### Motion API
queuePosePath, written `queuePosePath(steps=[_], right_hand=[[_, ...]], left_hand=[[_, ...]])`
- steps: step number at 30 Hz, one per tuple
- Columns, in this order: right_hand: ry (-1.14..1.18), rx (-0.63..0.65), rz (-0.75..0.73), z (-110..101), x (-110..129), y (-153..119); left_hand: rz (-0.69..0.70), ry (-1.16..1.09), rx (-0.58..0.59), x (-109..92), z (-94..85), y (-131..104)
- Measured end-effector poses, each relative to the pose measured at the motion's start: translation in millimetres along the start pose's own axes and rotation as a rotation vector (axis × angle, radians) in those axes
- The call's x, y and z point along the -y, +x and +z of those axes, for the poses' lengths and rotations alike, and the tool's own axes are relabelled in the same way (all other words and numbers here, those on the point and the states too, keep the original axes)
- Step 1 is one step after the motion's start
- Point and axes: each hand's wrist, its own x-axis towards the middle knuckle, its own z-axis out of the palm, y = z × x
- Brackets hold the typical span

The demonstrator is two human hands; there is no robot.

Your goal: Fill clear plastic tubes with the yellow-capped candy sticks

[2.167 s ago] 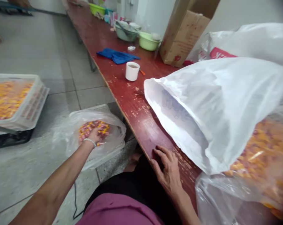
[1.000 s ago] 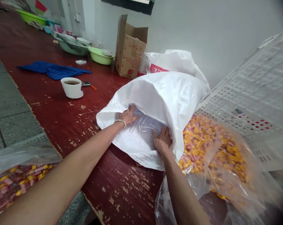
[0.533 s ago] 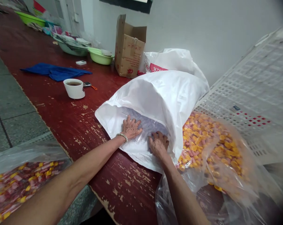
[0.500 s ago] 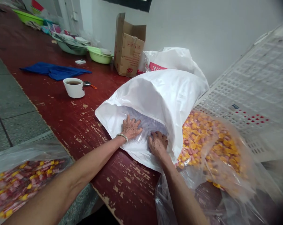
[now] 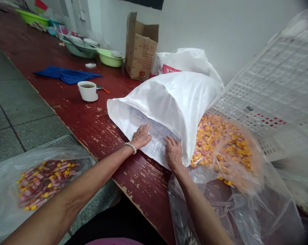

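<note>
A large white sack (image 5: 187,92) lies on its side on the worn red table, its mouth facing me. Clear plastic pieces (image 5: 156,136), too indistinct to name, lie inside the opening. At the left part of the mouth my left hand (image 5: 142,135), with a beaded bracelet at the wrist, rests with fingers stretched out over the lower edge and the clear pieces. My right hand (image 5: 173,152) is at the right part of the mouth, fingers spread and touching the clear pieces. Neither hand visibly grips anything.
Right of the sack lies a clear bag of yellow-capped pieces (image 5: 220,139) beneath a tilted white crate (image 5: 266,98). A cup of dark liquid (image 5: 88,92), a blue cloth (image 5: 67,75) and a cardboard box (image 5: 142,51) stand behind. Low on the left is another bag (image 5: 44,180).
My left hand has drawn slightly back toward the sack's lower edge. My right hand's fingers have straightened from a curled pose. The whole view has shifted a little.
</note>
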Motion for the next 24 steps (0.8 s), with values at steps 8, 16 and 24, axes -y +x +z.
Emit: queuePosePath(steps=[8,16,24], right_hand=[[-0.023,0.145,0.046,-1.4,3.5,26.5],[-0.034,0.233,-0.068,-8.8,-5.0,22.3],[-0.045,0.303,-0.222,-18.5,-2.7,12.6]], left_hand=[[-0.015,-0.043,0.015,31.8,-21.9,-4.4],[0.038,-0.13,0.053,46.7,-44.5,-8.9],[0.041,-0.081,0.144,49.9,-42.6,2.5]])
